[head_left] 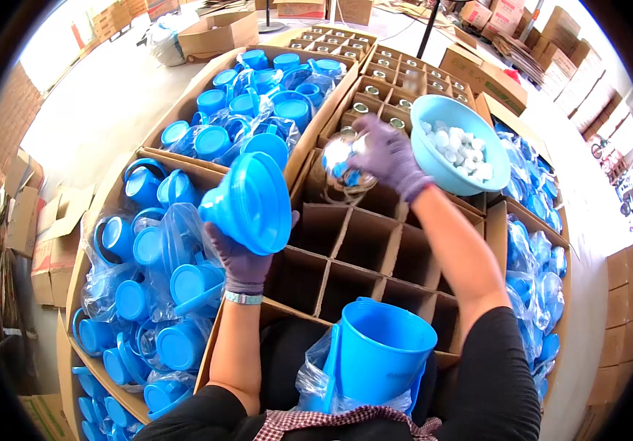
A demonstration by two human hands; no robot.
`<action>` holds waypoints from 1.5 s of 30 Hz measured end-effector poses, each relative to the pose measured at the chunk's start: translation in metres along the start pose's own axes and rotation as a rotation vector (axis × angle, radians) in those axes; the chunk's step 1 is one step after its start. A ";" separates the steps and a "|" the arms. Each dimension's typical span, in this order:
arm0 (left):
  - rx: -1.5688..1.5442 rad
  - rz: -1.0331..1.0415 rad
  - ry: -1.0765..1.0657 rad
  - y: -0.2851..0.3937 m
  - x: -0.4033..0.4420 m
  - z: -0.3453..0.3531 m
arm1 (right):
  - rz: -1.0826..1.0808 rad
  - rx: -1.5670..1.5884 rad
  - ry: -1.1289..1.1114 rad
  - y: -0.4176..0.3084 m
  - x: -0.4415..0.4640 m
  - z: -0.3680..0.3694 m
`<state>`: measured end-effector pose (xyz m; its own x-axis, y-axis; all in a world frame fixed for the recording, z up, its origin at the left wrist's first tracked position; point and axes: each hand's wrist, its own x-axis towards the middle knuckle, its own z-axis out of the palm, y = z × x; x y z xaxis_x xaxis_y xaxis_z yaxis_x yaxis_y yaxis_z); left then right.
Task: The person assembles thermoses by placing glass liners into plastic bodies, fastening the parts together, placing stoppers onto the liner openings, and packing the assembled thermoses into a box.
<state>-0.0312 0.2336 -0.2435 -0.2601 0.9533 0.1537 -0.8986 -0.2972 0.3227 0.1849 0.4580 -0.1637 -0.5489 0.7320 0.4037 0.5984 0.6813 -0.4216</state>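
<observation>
My left hand [241, 259], in a purple-grey glove, grips a stepped blue plastic collar [247, 202] from below. The collar's wide round opening tilts toward the right. Farther forward, my gloved right hand [390, 158] closes over the upper part of a shiny silver flask liner [338, 156]. This liner stands above the divided carton [360, 253]; how deep its base sits in a compartment I cannot tell. Between my arms, a blue plastic jug body [383, 367] with a handle stands upright at my lap, with clear plastic film around its lower part.
Cartons of bagged blue jugs [184, 287] stand on the left, with more blue jugs [530, 294] at right. A light-blue basin [496, 173] holds many small white caps [463, 151]. Behind it, a partitioned carton [379, 73] contains several liners. A thin black pole [428, 29] rises at the back.
</observation>
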 end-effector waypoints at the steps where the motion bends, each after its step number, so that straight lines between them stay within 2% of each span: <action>1: 0.014 0.016 0.020 0.005 -0.005 0.009 | -0.109 -0.012 0.098 -0.003 -0.004 -0.032; 2: 0.054 0.055 0.022 0.011 -0.007 0.012 | 0.009 0.044 0.020 -0.032 -0.014 -0.081; 3: 0.057 0.088 0.039 0.019 -0.008 0.014 | -0.225 -0.016 0.209 -0.039 -0.023 -0.113; 4: 0.063 0.117 0.059 0.026 -0.008 0.016 | -0.228 -0.051 0.280 -0.051 -0.028 -0.146; 5: 0.070 0.142 0.081 0.033 -0.009 0.017 | -0.266 0.043 0.354 -0.066 -0.033 -0.178; 6: 0.077 0.167 0.101 0.038 -0.008 0.020 | -0.193 0.045 0.410 -0.083 -0.044 -0.206; 7: 0.093 0.146 0.061 0.040 -0.008 0.020 | -0.260 -0.030 0.519 -0.086 -0.046 -0.227; 8: 0.110 0.123 0.025 0.040 -0.006 0.020 | -0.284 0.106 0.555 -0.085 -0.046 -0.247; 9: 0.113 0.032 -0.164 0.033 0.003 0.037 | -0.309 0.242 0.596 -0.084 -0.045 -0.266; 11: 0.165 -0.148 -0.553 0.017 0.021 0.073 | -0.430 0.874 0.565 -0.102 -0.037 -0.274; 12: 0.210 -0.180 -0.636 0.007 0.030 0.074 | -0.138 0.708 0.526 -0.115 -0.044 -0.292; 13: 0.255 -0.213 -0.719 0.000 0.032 0.073 | -0.232 0.828 0.378 -0.105 -0.042 -0.295; 15: 0.348 -0.371 -0.738 -0.013 0.022 0.084 | -0.036 1.084 0.151 -0.091 -0.035 -0.290; 18: 0.398 -0.530 -0.734 -0.014 -0.004 0.084 | 0.021 1.010 0.132 -0.065 -0.030 -0.264; 19: 0.399 -0.574 -0.733 -0.010 -0.012 0.080 | -0.081 0.703 0.054 -0.044 -0.028 -0.257; 21: 0.380 -0.641 -0.717 -0.002 -0.027 0.072 | -0.049 0.525 -0.074 -0.020 -0.026 -0.240; 22: 0.365 -0.663 -0.706 0.002 -0.030 0.069 | 0.145 0.499 -0.067 -0.013 -0.028 -0.221; 23: 0.344 -0.683 -0.696 0.006 -0.035 0.066 | 0.203 0.475 -0.086 -0.010 -0.034 -0.206; 26: 0.234 -0.698 -0.655 0.014 -0.028 0.061 | 0.161 0.443 -0.144 -0.019 -0.075 -0.160; 27: 0.165 -0.697 -0.624 0.011 -0.018 0.061 | 0.241 0.456 -0.208 -0.040 -0.092 -0.155; 28: 0.101 -0.694 -0.585 0.010 -0.003 0.061 | 0.120 0.438 -0.098 -0.042 -0.107 -0.130; 29: 0.043 -0.686 -0.521 0.007 0.014 0.062 | 0.249 0.438 -0.236 -0.059 -0.125 -0.128; 30: 0.033 -0.670 -0.436 0.001 0.026 0.065 | 0.264 0.396 -0.241 -0.058 -0.141 -0.109; 31: 0.025 -0.651 -0.352 -0.005 0.038 0.069 | 0.356 0.491 -0.159 -0.071 -0.165 -0.101; 32: 0.156 -0.598 -0.252 -0.020 0.036 0.082 | 0.440 0.589 -0.066 -0.085 -0.189 -0.093; 33: 0.284 -0.545 -0.151 -0.042 0.032 0.096 | 0.572 0.674 -0.146 -0.098 -0.206 -0.097; 34: 0.314 -0.562 -0.181 -0.059 0.029 0.102 | 0.642 0.791 -0.236 -0.113 -0.219 -0.105; 35: 0.372 -0.650 -0.217 -0.071 0.024 0.102 | 0.643 1.006 -0.158 -0.113 -0.240 -0.096; 36: 0.388 -0.777 -0.226 -0.082 0.012 0.111 | 0.663 1.050 -0.210 -0.113 -0.253 -0.107; 37: 0.537 -0.824 -0.224 -0.093 0.008 0.103 | 0.681 1.095 -0.260 -0.111 -0.266 -0.120; 39: 0.548 -0.984 -0.430 -0.097 -0.002 0.098 | 0.365 0.861 -0.435 -0.092 -0.290 -0.136; 41: 0.553 -1.041 -0.462 -0.094 -0.009 0.099 | -0.284 -0.061 -0.588 -0.059 -0.307 -0.171; 42: 0.578 -1.048 -0.440 -0.092 -0.013 0.102 | -0.203 -0.121 -0.597 -0.064 -0.301 -0.190; 43: 0.604 -1.051 -0.418 -0.092 -0.013 0.105 | 0.451 0.157 -0.556 -0.081 -0.286 -0.202; 45: 0.449 -1.136 -0.799 -0.098 -0.009 0.109 | 0.030 0.172 -0.048 -0.086 -0.262 -0.199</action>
<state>0.0979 0.2487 -0.1749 0.8959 0.4424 0.0411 -0.2595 0.4458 0.8567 0.3934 0.2055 -0.0720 -0.5618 0.7491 0.3511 0.5091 0.6476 -0.5670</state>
